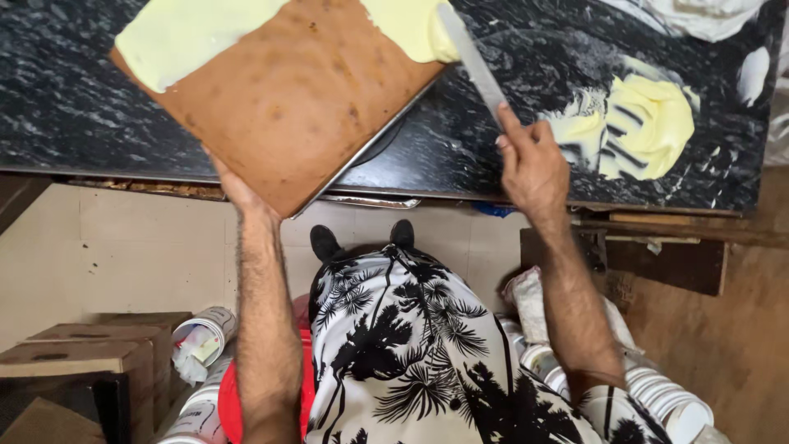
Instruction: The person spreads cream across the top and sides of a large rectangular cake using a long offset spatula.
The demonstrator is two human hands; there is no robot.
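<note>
A square brown sponge cake point(288, 99) lies on a metal tray on the black marble counter point(74, 115), turned corner toward me. Pale yellow cream point(185, 33) covers its far edge. My left hand point(238, 191) grips the cake's near corner from below. My right hand point(534, 168) holds a long flat metal spatula point(470, 57), whose blade slants up to the cream on the cake's right side. A smear of the same yellow cream point(649, 123) sits on the counter right of my right hand.
White cloth or paper point(707, 12) lies at the counter's far right. Below the counter, cardboard boxes point(82, 362) and cans point(201, 333) stand at left, stacked white containers point(657, 395) at right. My black shoes point(325, 241) show on the tiled floor.
</note>
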